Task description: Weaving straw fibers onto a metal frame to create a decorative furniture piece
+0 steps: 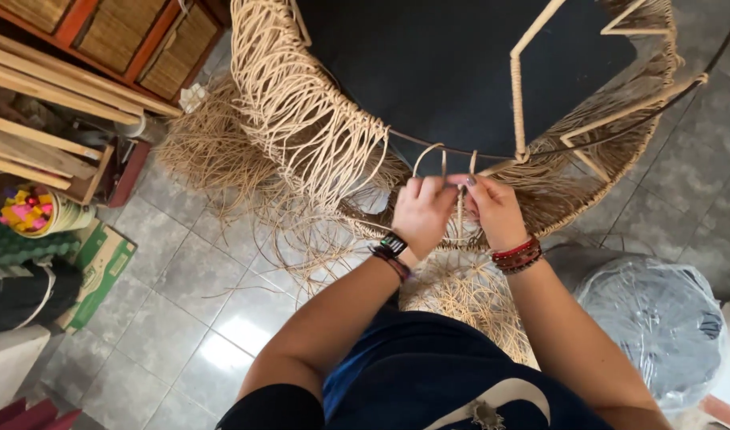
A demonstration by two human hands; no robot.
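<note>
Seen from above, a person's two bare hands meet at the lower edge of a large round wicker frame (460,103). The left hand (422,213) and the right hand (493,209) sit side by side, nearly touching, both closed in a narrow pinch around a thin pale rattan strand (429,153). The strand loops up just above the fingers and curves over the dark metal hoop (492,154) that forms the frame's rim. The hoop runs just beyond the fingertips, from left to right.

The frame spreads away from the hands. Its centre is dark and open. To the left of the hands, a dense band of woven strands (301,111) wraps the rim, cream-coloured and wavy. To the right, straight wrapped spokes (518,87) rise from the hoop, with looser weaving behind them.

The left wrist wears a dark watch band (392,245); the right wrist wears red bead bracelets (518,255). Below the hands, near the person's body, lies a tangled heap of loose rattan fibre (468,299) on grey floor tiles (182,295). Further right of the right arm sits a clear plastic bag (659,326) holding something dark. Well to the left of the left arm stand wooden slats (39,87) and a green cardboard box (102,267).
</note>
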